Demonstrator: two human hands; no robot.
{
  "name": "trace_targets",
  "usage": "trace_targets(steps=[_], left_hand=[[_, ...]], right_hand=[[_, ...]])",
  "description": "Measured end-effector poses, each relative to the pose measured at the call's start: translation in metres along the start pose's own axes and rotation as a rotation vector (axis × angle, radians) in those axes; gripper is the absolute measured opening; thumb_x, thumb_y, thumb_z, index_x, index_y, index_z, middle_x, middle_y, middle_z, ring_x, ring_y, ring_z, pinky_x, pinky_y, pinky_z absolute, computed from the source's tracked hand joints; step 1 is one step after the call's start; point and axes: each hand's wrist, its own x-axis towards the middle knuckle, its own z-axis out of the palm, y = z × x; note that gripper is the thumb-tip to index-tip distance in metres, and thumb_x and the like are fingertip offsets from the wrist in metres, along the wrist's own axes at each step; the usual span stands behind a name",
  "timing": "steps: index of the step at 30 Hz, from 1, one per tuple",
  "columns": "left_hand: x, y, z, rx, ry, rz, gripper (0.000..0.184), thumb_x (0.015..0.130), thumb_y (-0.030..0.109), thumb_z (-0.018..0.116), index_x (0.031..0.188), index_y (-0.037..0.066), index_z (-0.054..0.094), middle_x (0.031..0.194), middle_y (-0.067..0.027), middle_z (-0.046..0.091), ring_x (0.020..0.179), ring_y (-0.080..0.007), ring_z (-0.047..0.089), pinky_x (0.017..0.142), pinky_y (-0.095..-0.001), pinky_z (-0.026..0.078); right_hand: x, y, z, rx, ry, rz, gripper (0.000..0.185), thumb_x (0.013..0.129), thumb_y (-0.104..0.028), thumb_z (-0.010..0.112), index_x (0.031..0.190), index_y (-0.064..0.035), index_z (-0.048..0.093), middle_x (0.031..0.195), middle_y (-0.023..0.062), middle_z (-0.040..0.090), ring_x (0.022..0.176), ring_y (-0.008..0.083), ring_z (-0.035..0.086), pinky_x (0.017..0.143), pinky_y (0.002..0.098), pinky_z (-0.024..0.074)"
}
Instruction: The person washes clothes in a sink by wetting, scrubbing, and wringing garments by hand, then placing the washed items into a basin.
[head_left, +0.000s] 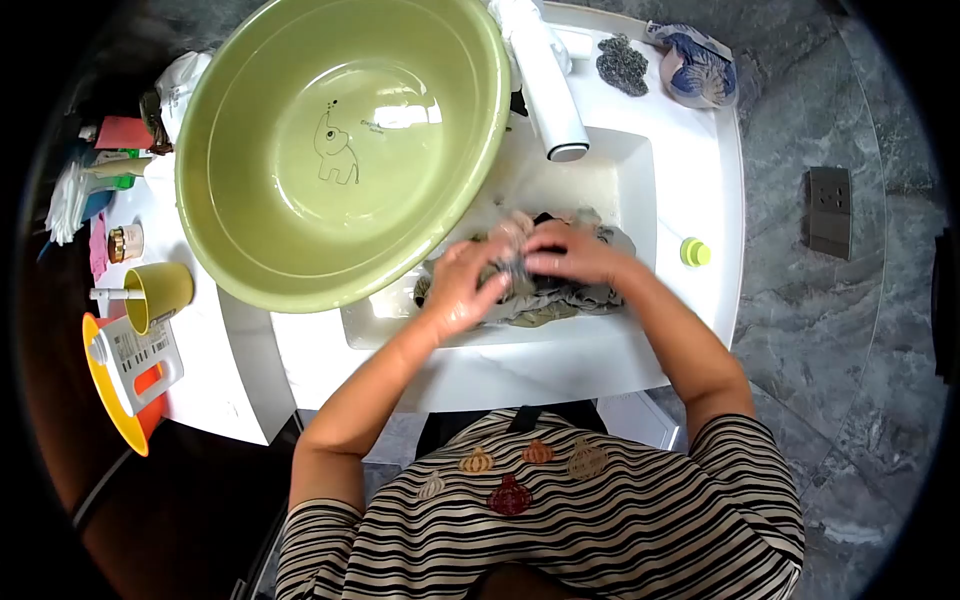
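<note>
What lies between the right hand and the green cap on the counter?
The head view shows grey cloth beside the right hand, then the sink's side wall, then a bare strip of white counter before the green cap.

On my feed, the crumpled cloth looks soft and matt against the smooth, glossy white sink. I see shiny green plastic in the basin, a polished white tabletop, a rough, wiry, metallic-looking scouring pad and smooth, marbled grey tiles.
</note>
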Motion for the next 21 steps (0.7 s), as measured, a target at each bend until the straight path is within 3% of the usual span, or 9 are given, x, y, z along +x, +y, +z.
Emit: trace_targets(steps=[2,3,5,8,11,16,19,21], left_hand=[[-0.023,0.013,0.020,0.331,-0.019,0.126,0.045,0.080,0.029,0.060,0.123,0.017,0.054,0.130,-0.0112,0.048,0.124,-0.0354,0.036,0.096,-0.0586,0.028],[-0.021,0.008,0.029,0.327,-0.022,0.125,0.045,0.080,0.029,0.060,0.123,0.017,0.054,0.130,-0.0112,0.048,0.124,-0.0354,0.036,0.096,-0.0586,0.028],[-0.019,-0.009,0.051,0.379,0.062,0.120,0.043,0.078,0.027,0.060,0.119,0.018,0.054,0.131,-0.0098,0.047,0.124,-0.0353,0.037,0.092,-0.0616,0.028],[0.011,-0.039,0.060,0.414,0.101,0.049,0.037,0.076,0.023,0.058,0.112,0.014,0.056,0.122,-0.0108,0.050,0.120,-0.0337,0.039,0.090,-0.0532,0.033],[0.038,-0.063,0.058,0.424,0.146,0.021,0.034,0.077,0.021,0.055,0.109,0.010,0.056,0.112,-0.0125,0.053,0.113,-0.0338,0.044,0.081,-0.0497,0.038],[0.086,-0.067,0.047,0.505,0.232,-0.021,0.029,0.078,0.022,0.054,0.102,0.008,0.062,0.099,-0.0155,0.062,0.096,-0.0373,0.057,0.072,-0.0501,0.045],[0.113,-0.087,0.053,0.574,0.322,-0.194,0.028,0.081,0.027,0.051,0.092,0.005,0.066,0.091,-0.0198,0.065,0.084,-0.0409,0.062,0.071,-0.0495,0.048],[0.125,-0.096,0.050,0.449,0.228,-0.290,0.037,0.086,0.035,0.046,0.089,0.005,0.067,0.090,-0.0219,0.065,0.084,-0.0415,0.062,0.074,-0.0487,0.048]], right_hand=[[-0.013,0.022,0.038,-0.325,0.172,-0.305,0.047,0.076,-0.039,0.069,0.106,-0.0044,0.061,0.118,0.0209,0.051,0.109,0.0395,0.046,0.097,0.0448,0.0373],[-0.019,0.022,0.059,-0.468,0.388,-0.383,0.042,0.074,-0.031,0.069,0.105,-0.0046,0.061,0.116,0.0206,0.052,0.107,0.0398,0.047,0.094,0.0451,0.0400],[-0.007,0.032,0.076,-0.566,0.556,-0.363,0.038,0.073,-0.027,0.068,0.103,-0.0053,0.060,0.110,0.0182,0.053,0.103,0.0380,0.049,0.088,0.0450,0.0444],[0.028,0.023,0.072,-0.694,0.513,-0.021,0.027,0.075,-0.024,0.064,0.095,-0.0071,0.057,0.102,0.0129,0.053,0.095,0.0321,0.051,0.074,0.0430,0.0503],[0.057,0.032,0.059,-0.738,0.533,-0.108,0.024,0.077,-0.025,0.062,0.093,-0.0073,0.058,0.099,0.0134,0.054,0.093,0.0312,0.051,0.072,0.0424,0.0510],[0.095,0.044,0.048,-0.747,0.652,-0.024,0.025,0.080,-0.030,0.057,0.088,-0.0066,0.063,0.092,0.0140,0.059,0.092,0.0313,0.056,0.074,0.0422,0.0509],[0.123,0.049,0.039,-0.588,0.702,0.089,0.031,0.083,-0.036,0.054,0.085,-0.0083,0.067,0.091,0.0170,0.063,0.091,0.0330,0.060,0.078,0.0436,0.0500],[0.140,0.050,0.036,-0.449,0.779,0.352,0.039,0.086,-0.042,0.048,0.082,-0.0094,0.069,0.090,0.0212,0.065,0.091,0.0342,0.062,0.082,0.0441,0.0489]])
